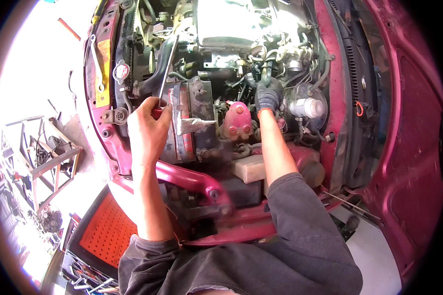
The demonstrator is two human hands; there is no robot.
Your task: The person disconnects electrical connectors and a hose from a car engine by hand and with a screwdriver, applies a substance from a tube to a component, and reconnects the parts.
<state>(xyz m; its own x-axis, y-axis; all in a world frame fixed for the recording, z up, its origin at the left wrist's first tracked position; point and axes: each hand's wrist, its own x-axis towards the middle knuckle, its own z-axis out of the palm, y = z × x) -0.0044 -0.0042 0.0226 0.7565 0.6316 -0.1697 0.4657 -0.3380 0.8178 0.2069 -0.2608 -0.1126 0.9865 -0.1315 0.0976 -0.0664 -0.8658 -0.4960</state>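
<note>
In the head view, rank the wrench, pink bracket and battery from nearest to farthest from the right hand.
From the right hand:
1. Pink bracket, just to its lower left.
2. Battery, further left.
3. Wrench, at far left.

Dark grey shirt [315, 238], orange-cuffed grey right glove [269, 96]

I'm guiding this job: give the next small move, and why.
Probably swing the long metal tool toward the gloved right hand: the left hand grips it well apart from the right, which is at the hoses.
</note>
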